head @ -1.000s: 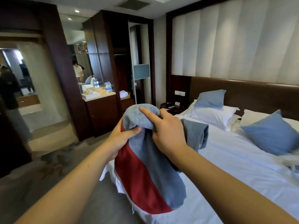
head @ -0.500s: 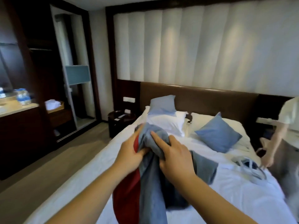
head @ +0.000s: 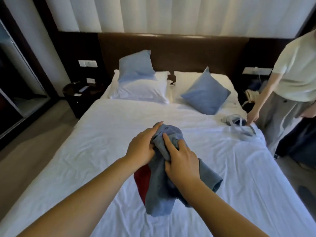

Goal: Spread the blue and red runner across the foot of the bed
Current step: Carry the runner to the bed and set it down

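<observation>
The blue and red runner point(head: 159, 189) hangs bunched and folded above the middle of the white bed point(head: 95, 151). Mostly blue cloth shows, with a red strip on its left side. My left hand point(head: 142, 146) grips the top of the bundle from the left. My right hand point(head: 181, 161) grips it from the right, fingers pressed into the blue folds. The lower end of the runner dangles over the sheet near the foot of the bed.
Two white pillows point(head: 142, 89) and two blue cushions point(head: 205, 94) lie at the headboard. Another person point(head: 294, 71) stands at the bed's right side, a hand by a small grey strapped item point(head: 239, 124). A dark nightstand point(head: 80, 93) sits at the left.
The view has swung from the room's left side to face the bed squarely. Both hands kept hold of the runner and carried it over the mattress middle. The other person came into view.
</observation>
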Motion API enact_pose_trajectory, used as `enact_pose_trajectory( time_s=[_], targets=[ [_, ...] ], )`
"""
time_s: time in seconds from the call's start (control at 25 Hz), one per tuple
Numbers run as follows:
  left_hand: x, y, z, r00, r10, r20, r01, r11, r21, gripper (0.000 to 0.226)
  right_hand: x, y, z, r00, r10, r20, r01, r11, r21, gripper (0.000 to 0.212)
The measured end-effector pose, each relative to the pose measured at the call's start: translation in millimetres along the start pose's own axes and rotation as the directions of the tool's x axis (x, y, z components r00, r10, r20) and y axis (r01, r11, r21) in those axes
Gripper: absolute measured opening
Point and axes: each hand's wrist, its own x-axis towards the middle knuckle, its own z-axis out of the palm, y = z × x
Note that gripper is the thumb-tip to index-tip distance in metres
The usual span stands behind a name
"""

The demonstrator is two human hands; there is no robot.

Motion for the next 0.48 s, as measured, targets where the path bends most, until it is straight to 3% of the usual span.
enact_pose_trajectory(
  time_s=[0.28, 0.4, 0.48],
  targets=[
    [58.2, -71.6, 85.2, 0.984, -0.045, 0.173, 0.034, 0.997, 0.064, 0.058, 18.5, 32.7, 100.3, 0.969, 0.137, 0.204, -0.148, 0.988, 0.042, 0.072],
    [63.4, -101.9, 114.2, 0.962, -0.025, 0.272, -0.004, 0.994, 0.108, 0.059, 14.8, 37.3, 136.8, 0.929, 0.204, 0.308, -0.240, 0.967, 0.083, 0.064],
    [58.9, -119.3, 129.3, 0.949, 0.008, 0.316, -0.058, 0.987, 0.147, 0.060, 10.3, 39.8, 165.0, 0.920, 0.184, 0.346, -0.214, 0.975, 0.050, 0.068]
  ],
)
